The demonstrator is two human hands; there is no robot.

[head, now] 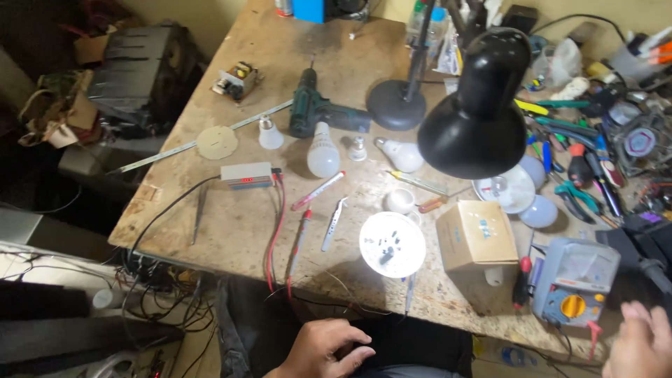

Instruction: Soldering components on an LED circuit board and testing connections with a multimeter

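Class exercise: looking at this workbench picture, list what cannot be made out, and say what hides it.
- Right hand: head view, cut off by the frame's corner.
- Left hand: palm turned down, underside hidden.
- Multimeter: dial markings too small.
- Tools beyond the black lamp shade: overlapping, partly hidden.

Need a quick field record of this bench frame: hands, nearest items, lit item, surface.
left hand: below the bench edge, resting on the lap, holding nothing
right hand: at the lower right, open, beside the multimeter
lit item: round LED board, glowing under the black desk lamp
near centre: cardboard box, tweezers, red probe
surface: worn wooden bench
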